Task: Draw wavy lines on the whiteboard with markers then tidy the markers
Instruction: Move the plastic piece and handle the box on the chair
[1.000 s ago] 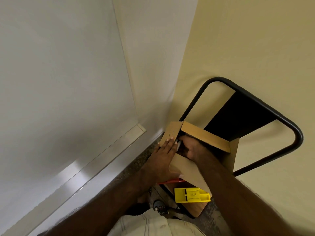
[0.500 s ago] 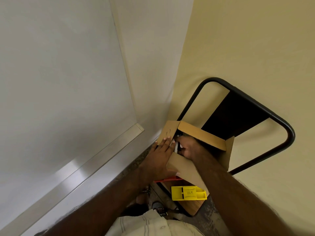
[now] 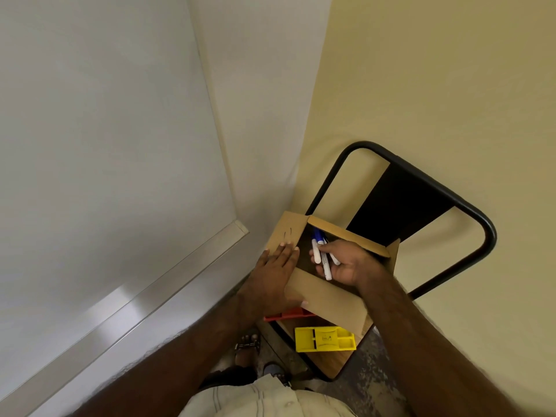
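A brown cardboard box [image 3: 331, 293] stands open on a chair seat. My right hand [image 3: 346, 263] holds a bunch of white markers [image 3: 322, 255] with blue caps just above the box opening, fingers curled round them. My left hand [image 3: 273, 275] lies flat with straight fingers on the box's left flap, pressing it outward. The whiteboard [image 3: 99, 139] fills the left of the view, blank where I can see it, with a metal tray [image 3: 141, 299] along its lower edge.
The chair [image 3: 421, 206] has a black metal frame and a dark backrest and stands against the yellow wall. A yellow plastic piece [image 3: 325, 339] and a red one [image 3: 288, 313] lie on the seat by the box. My sandalled foot [image 3: 248, 347] is below.
My right hand has come up out of the box with the markers, which now show plainly. The left hand stays on the flap.
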A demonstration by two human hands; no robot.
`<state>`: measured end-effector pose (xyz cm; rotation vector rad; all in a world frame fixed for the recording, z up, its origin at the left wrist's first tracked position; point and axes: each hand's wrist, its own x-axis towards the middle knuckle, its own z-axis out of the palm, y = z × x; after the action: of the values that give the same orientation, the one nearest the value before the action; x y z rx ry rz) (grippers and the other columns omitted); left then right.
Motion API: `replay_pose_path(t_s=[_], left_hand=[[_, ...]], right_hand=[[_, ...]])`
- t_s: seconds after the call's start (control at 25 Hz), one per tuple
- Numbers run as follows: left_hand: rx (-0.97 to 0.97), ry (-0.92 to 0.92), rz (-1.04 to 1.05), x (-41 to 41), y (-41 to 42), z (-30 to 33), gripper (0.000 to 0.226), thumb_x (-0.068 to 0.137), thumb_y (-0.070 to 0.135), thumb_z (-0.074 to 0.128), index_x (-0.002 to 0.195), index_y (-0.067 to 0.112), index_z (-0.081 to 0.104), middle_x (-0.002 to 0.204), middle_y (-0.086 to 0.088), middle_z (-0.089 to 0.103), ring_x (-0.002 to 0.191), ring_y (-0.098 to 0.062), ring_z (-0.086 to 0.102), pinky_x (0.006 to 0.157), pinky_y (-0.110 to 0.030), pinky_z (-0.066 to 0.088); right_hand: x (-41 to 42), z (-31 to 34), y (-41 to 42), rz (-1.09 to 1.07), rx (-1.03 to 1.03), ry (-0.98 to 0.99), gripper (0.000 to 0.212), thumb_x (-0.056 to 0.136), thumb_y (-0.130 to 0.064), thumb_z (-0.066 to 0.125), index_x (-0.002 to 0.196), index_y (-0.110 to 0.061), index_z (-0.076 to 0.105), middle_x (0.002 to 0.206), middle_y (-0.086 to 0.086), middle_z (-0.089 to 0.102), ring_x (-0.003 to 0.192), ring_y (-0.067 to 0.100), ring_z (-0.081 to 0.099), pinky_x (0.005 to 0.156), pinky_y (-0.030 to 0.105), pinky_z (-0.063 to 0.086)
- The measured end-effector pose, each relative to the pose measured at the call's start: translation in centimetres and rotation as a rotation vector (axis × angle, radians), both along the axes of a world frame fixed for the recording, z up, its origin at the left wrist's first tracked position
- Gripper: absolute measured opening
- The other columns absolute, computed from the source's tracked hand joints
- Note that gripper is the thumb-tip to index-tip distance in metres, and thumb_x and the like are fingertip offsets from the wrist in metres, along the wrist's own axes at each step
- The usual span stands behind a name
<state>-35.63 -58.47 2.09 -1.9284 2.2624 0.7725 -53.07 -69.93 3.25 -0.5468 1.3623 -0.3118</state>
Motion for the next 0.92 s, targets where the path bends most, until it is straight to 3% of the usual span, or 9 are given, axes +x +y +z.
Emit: replay_pose_path(t_s=[0.12,0.28,0.4,0.52,0.6,0.68,0.8,0.92], left_hand=[[-0.016,0.084,0.065,-0.2,0.3,1.4,0.105,0.096,0.065,0.055,0.165,0.018,-0.008,0.173,-0.002,-0.013,0.159,-0.018,-0.013,0.128,-0.038,-0.007],[-0.144,0.424,0.379,-1.2,1.4,3.6,0.07,0.106,0.054,0.045,0.163,0.02,0.024,0.17,-0.002,0.026,0.156,-0.02,0.025,0.123,-0.039,0.027],[-0.158,0.674,0.605,-2.3,2.1,5.0,0.075,0.098,0.069,0.044,0.156,0.021,0.04,0.156,-0.003,0.049,0.135,-0.015,0.052,0.104,-0.032,0.047],[-0.088,0.808,0.727,-2.7,2.6,6.6,0.085,0.085,0.076,0.047,0.152,0.023,0.045,0.131,0.002,0.065,0.108,-0.008,0.065,0.081,-0.021,0.053],[-0.061,0.832,0.739,-2.5,3.6,7.3,0.082,0.081,0.077,0.051,0.145,0.025,0.051,0.116,0.008,0.064,0.1,-0.008,0.068,0.078,-0.022,0.057],[-0.083,0.79,0.742,-1.9,5.3,7.3,0.067,0.08,0.075,0.057,0.125,0.026,0.064,0.106,0.008,0.068,0.093,-0.009,0.069,0.075,-0.023,0.059],[-0.153,0.763,0.849,-0.5,8.6,6.9,0.049,0.085,0.069,0.063,0.096,0.022,0.069,0.077,0.004,0.071,0.062,-0.001,0.063,0.06,-0.021,0.051],[-0.234,0.777,1.004,1.1,12.6,6.4,0.039,0.091,0.059,0.067,0.089,0.02,0.069,0.07,0.004,0.069,0.056,0.0,0.059,0.062,-0.02,0.05]], right_hand=[[-2.2,2.7,1.2,0.071,0.02,-0.018,0.026,0.108,-0.014,0.053,0.127,-0.001,0.064,0.096,0.013,0.074,0.081,0.02,0.067,0.068,0.036,0.051],[-4.4,5.4,3.4,0.179,0.031,-0.069,0.024,0.106,-0.011,0.055,0.126,-0.001,0.065,0.093,0.013,0.076,0.076,0.02,0.068,0.061,0.033,0.057],[-5.1,7.1,5.4,0.28,0.021,-0.136,0.028,0.105,-0.009,0.055,0.131,0.001,0.062,0.097,0.016,0.074,0.075,0.022,0.069,0.06,0.034,0.056],[-4.6,8.8,7.5,0.4,-0.005,-0.192,0.031,0.103,-0.008,0.058,0.132,0.002,0.062,0.097,0.017,0.071,0.075,0.022,0.067,0.058,0.033,0.055],[-3.7,9.7,8.8,0.501,-0.015,-0.211,0.032,0.102,-0.009,0.06,0.133,0.0,0.063,0.102,0.018,0.072,0.079,0.022,0.068,0.06,0.033,0.056],[-2.5,10.2,9.9,0.595,-0.025,-0.221,0.029,0.102,-0.009,0.061,0.13,-0.002,0.065,0.104,0.017,0.074,0.079,0.022,0.071,0.06,0.032,0.057],[-0.1,9.9,11.5,0.7,-0.04,-0.213,0.022,0.104,-0.01,0.059,0.122,-0.004,0.069,0.099,0.015,0.077,0.075,0.019,0.073,0.056,0.03,0.057],[2.7,9.1,13.2,0.871,-0.058,-0.21,0.024,0.105,-0.015,0.058,0.125,-0.007,0.069,0.102,0.014,0.077,0.075,0.018,0.069,0.058,0.03,0.056]])
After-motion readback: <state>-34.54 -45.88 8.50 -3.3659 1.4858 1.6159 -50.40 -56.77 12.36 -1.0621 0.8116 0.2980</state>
